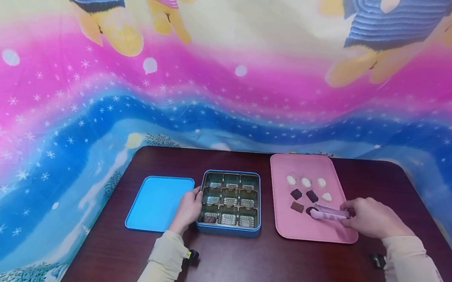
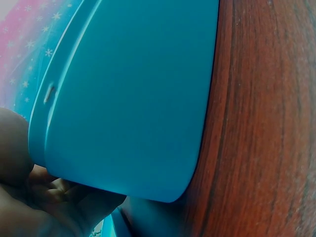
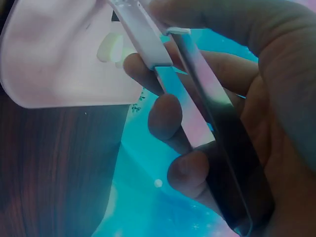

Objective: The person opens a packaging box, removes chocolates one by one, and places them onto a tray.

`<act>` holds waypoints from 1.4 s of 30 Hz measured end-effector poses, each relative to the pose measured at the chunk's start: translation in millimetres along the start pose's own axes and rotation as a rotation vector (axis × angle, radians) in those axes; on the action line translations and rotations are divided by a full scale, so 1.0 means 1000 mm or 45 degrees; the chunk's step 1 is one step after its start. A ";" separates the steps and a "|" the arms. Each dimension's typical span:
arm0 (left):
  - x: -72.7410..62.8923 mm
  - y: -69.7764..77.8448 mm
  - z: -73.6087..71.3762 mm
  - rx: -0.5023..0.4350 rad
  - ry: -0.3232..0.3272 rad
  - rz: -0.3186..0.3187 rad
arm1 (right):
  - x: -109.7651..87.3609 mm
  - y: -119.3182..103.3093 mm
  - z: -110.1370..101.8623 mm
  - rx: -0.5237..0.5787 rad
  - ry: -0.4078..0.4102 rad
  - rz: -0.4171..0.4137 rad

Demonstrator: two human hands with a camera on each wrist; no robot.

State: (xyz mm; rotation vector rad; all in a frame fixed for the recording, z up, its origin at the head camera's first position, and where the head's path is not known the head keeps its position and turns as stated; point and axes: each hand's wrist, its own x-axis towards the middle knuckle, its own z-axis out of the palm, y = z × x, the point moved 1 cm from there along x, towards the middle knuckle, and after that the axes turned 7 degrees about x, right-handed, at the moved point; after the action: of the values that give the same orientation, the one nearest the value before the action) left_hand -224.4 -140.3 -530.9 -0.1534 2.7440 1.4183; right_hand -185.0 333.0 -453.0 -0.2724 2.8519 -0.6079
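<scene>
My left hand (image 1: 188,209) grips the left side of a square blue tin (image 1: 227,230), with curled fingers (image 2: 74,202) at its wall in the left wrist view. Inside the tin is a gold tray of small compartments (image 1: 230,197); the front left one holds a brown chocolate (image 1: 209,219). My right hand (image 1: 372,217) holds metal tongs (image 3: 217,133) with pale tips over a pink tray (image 1: 295,228). Those tips are at a dark round chocolate (image 1: 309,210). Around it lie white chocolates (image 1: 306,182), dark diamond-shaped chocolates (image 1: 312,196) and a brown rectangular chocolate (image 1: 297,207).
A blue lid (image 1: 156,203) lies on the dark wooden table (image 1: 244,273) left of the tin. Behind the table hangs a colourful cloth (image 1: 231,90) with bears and snowflakes. The pink tray stands to the right of the tin.
</scene>
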 end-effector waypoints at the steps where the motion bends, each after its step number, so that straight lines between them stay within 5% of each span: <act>1: 0.000 0.000 0.000 0.005 0.000 0.003 | 0.000 0.000 0.001 0.020 -0.013 0.012; 5: 0.000 -0.001 0.001 0.012 -0.001 0.004 | -0.001 0.001 0.002 0.013 -0.007 -0.012; 11: 0.001 -0.002 0.001 0.003 -0.008 0.007 | -0.001 0.002 -0.004 -0.188 0.155 -0.091; 19: 0.001 -0.001 0.000 0.021 0.001 0.013 | -0.001 0.000 0.001 -0.290 0.277 -0.176; 42: -0.001 0.000 -0.001 -0.003 -0.005 0.016 | -0.010 0.003 0.001 -0.091 0.036 0.005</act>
State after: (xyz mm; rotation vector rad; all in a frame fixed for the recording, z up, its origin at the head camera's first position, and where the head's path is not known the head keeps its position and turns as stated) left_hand -223.6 -140.6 -529.9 -0.1332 2.7451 1.4236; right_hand -175.6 337.2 -453.0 -0.2714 2.9043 -0.5131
